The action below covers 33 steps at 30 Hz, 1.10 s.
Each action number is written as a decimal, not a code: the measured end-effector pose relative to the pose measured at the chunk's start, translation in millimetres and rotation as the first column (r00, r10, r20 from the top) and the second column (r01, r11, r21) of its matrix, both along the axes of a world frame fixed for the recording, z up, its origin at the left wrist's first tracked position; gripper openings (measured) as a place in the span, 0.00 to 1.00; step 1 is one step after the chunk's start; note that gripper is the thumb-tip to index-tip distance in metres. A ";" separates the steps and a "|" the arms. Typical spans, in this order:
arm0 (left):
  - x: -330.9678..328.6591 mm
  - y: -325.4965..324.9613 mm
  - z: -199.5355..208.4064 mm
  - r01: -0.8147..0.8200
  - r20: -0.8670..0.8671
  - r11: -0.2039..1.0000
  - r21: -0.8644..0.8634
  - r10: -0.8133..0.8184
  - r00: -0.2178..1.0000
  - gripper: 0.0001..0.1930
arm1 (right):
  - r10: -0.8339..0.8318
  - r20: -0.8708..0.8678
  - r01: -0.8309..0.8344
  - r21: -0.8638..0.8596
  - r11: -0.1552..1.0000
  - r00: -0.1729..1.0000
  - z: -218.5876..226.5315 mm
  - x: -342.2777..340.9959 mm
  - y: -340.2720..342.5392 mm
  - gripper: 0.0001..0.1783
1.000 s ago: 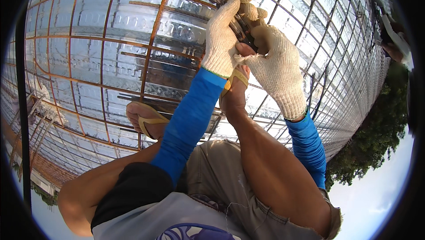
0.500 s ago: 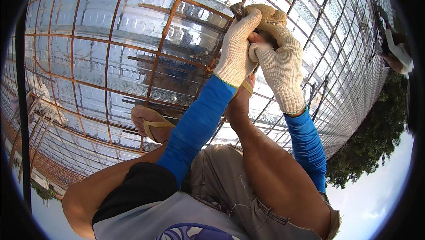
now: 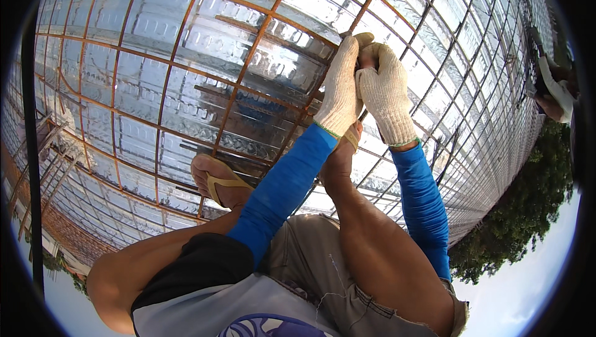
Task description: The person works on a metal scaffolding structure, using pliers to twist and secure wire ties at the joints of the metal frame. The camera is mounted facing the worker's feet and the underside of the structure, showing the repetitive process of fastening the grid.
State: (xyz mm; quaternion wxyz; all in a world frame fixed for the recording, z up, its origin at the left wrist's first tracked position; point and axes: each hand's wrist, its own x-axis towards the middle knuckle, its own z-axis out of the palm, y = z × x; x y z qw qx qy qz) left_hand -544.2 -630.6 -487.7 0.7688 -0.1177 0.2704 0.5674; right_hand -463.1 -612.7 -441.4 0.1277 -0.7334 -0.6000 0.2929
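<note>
Both my hands wear off-white knitted gloves and meet above a grid of reinforcing bars [image 3: 251,54]. My left hand [image 3: 338,91] points forward with its fingers curled over. Close against it, my right hand [image 3: 386,98] is closed, its fingers bent inward toward the left one. The gloves cover whatever lies between the fingers, so I cannot make it out. Rusty bars run beside and under the hands. Beneath the grid lie shiny ribbed metal sheets [image 3: 205,32]. Blue sleeves cover both my forearms.
My feet, in yellow-strapped flip-flops [image 3: 226,183], are below the hands at the grid. A dark pole [image 3: 30,126] stands at the far left. At the right edge another person's light sleeve [image 3: 554,85] shows. Trees [image 3: 518,213] stand beyond the grid's right side.
Both hands have come lower and closer together, with the right hand turned more inward. A dark metal piece seen at the left fingers before is now hidden. The view has shifted slightly.
</note>
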 end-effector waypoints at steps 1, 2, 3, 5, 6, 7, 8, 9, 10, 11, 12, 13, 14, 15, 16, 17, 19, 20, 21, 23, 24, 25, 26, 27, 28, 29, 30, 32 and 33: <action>0.9 -1.2 -1.8 -0.003 -0.006 1.000 0.004 0.003 1.000 0.26 | -0.008 -0.042 0.009 0.004 1.000 0.999 -4.0 1.6 -1.1 0.10; 2.0 -2.4 -3.8 -0.005 -0.011 1.000 0.008 0.005 1.000 0.26 | -0.018 -0.083 0.019 0.008 1.000 0.996 -6.7 4.0 -1.5 0.10; 2.3 -2.8 -5.9 -0.007 0.003 1.000 0.007 0.007 1.000 0.25 | -0.084 -0.127 0.079 -0.041 0.996 0.988 -7.2 6.2 0.3 0.09; 4.0 -2.6 -10.2 -0.007 0.033 1.000 0.004 0.007 0.999 0.25 | -0.221 -0.203 0.194 -0.145 0.970 0.954 -6.6 11.1 2.7 0.07; 5.7 -2.0 -10.1 0.006 -0.045 1.000 0.015 -0.006 0.999 0.25 | -0.207 -0.190 0.187 -0.119 0.975 0.960 -6.0 13.4 2.0 0.06; 7.9 -1.3 -9.8 0.021 -0.121 0.999 0.026 -0.018 0.992 0.24 | -0.194 -0.177 0.180 -0.092 0.979 0.965 -5.9 15.9 0.5 0.05; 10.4 -0.4 -9.2 0.037 -0.197 0.999 0.036 -0.030 0.980 0.24 | -0.181 -0.162 0.173 -0.065 0.983 0.970 -6.4 19.2 -1.3 0.05; 13.9 -0.2 -10.6 0.051 -0.242 0.999 0.006 -0.048 0.969 0.22 | -0.053 -0.054 0.056 0.065 0.996 0.997 -10.3 21.9 -3.9 0.05; 20.1 -1.8 -9.6 0.044 -0.290 0.999 -0.016 -0.047 0.956 0.20 | 0.008 0.025 -0.011 0.128 0.992 1.000 -13.1 26.1 -3.6 0.05; 28.1 -4.5 -7.0 0.036 -0.337 0.999 -0.037 -0.047 0.940 0.19 | 0.032 0.092 -0.045 0.143 0.989 0.995 -12.8 32.1 -4.6 0.05; 31.6 -7.5 -7.1 0.019 -0.389 0.998 -0.061 -0.041 0.920 0.18 | 0.053 0.145 -0.072 0.129 0.989 0.988 -8.3 32.8 -2.3 0.04; 35.9 -9.3 -1.8 0.062 -0.487 0.997 -0.051 -0.079 0.870 0.18 | 0.059 0.204 -0.084 0.117 0.990 0.977 1.6 36.7 -1.4 0.04; 38.6 -11.7 3.1 0.155 -0.546 0.984 -0.089 -0.178 0.818 0.18 | 0.065 0.263 -0.094 0.100 0.991 0.963 12.9 40.8 0.0 0.04; 39.4 -11.7 7.1 0.231 -0.664 0.971 -0.064 -0.215 0.717 0.19 | 0.073 0.314 -0.104 0.084 0.991 0.947 26.8 41.8 3.0 0.04; 40.4 -9.2 15.6 0.312 -0.764 0.949 -0.052 -0.239 0.599 0.19 | 0.080 0.364 -0.111 0.065 0.992 0.928 40.1 44.7 3.7 0.04; 32.5 -6.4 19.7 0.505 -0.836 0.862 -0.029 -0.298 0.461 0.20 | 0.086 0.411 -0.116 0.048 0.992 0.908 52.7 47.8 4.3 0.04; 38.7 -43.7 -43.5 0.109 -0.707 0.967 0.229 0.088 0.702 0.20 | 0.138 0.411 -0.166 0.032 0.986 0.901 71.8 25.6 12.5 0.04; 39.9 -47.5 -50.7 0.187 -0.813 0.954 0.236 0.088 0.575 0.20 | 0.120 0.416 -0.136 0.008 0.991 0.902 69.1 33.4 10.0 0.04; 34.3 -45.2 -48.9 0.246 -0.899 0.936 0.251 0.131 0.419 0.20 | 0.093 0.400 -0.112 0.026 0.993 0.912 74.1 35.5 8.3 0.04; 10.7 -0.3 12.4 0.581 -0.995 0.811 0.069 0.013 0.100 0.16 | -0.044 0.344 0.004 0.118 0.993 0.938 81.8 56.5 -0.7 0.04; 6.4 6.7 24.0 0.586 -0.966 0.805 0.095 -0.068 0.250 0.14 | -0.099 0.280 0.050 0.178 0.983 0.955 78.7 59.8 -2.2 0.04; 1.3 13.7 33.9 0.580 -0.910 0.808 0.108 -0.154 0.385 0.14 | -0.109 0.211 0.070 0.181 0.981 0.971 73.3 62.4 -1.9 0.03; 3.7 13.4 40.8 0.526 -0.808 0.841 0.129 -0.218 0.547 0.15 | -0.101 0.135 0.072 0.203 0.977 0.986 68.9 61.0 -4.3 0.02; 5.7 13.0 45.5 0.468 -0.727 0.873 0.134 -0.234 0.646 0.19 | -0.082 0.050 0.069 0.225 0.972 0.995 65.9 51.4 -5.4 0.02; 4.0 12.4 59.5 0.371 -0.648 0.909 0.192 -0.166 0.743 0.20 | -0.062 -0.030 0.067 0.246 0.967 0.998 64.9 42.8 -7.4 0.02; 11.9 13.5 52.7 0.292 -0.664 0.925 0.243 -0.061 0.745 0.19 | -0.048 -0.053 0.058 0.207 0.977 0.997 65.2 34.5 -8.8 0.03; 13.6 20.1 53.4 0.214 -0.673 0.929 0.301 0.048 0.739 0.18 | -0.048 -0.021 0.051 0.208 0.977 0.999 73.7 19.6 -5.8 0.04; 8.9 26.8 57.9 0.201 -0.561 0.948 0.248 -0.028 0.827 0.16 | 0.015 0.020 -0.019 0.193 0.981 1.000 75.2 18.7 -3.4 0.06; 2.2 30.0 63.9 0.161 -0.492 0.955 0.249 -0.018 0.871 0.16 | 0.019 -0.031 -0.013 0.191 0.981 0.999 72.8 14.2 -1.5 0.06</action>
